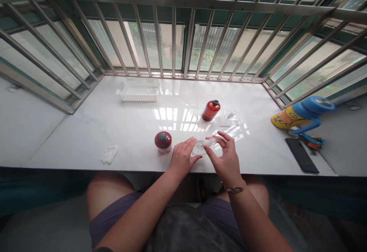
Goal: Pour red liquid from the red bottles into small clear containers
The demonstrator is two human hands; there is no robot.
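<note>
Clear piece [211,142]: sitting in the right hand [226,156], close to the middle of the front edge of the white surface [134,124].
White surface: reaching back to window bars [174,41]; a white basket [139,98] is resting by the back edge, left of middle; a crumpled tissue [109,155] is lying toward the front left; a phone [301,155] is lying by the front right corner.
Bottles: a red bottle [211,111] is standing behind the hands, a dark red bottle [163,140] just beside the left hand [182,154].
Look: small, transparent, shining; finer shape is blurring.
Right hand: pinching it between thumb and fingers.
Left hand: reaching palm-down, touching a flat clear item [197,148]; whether it is gripping, I cannot tell.
</note>
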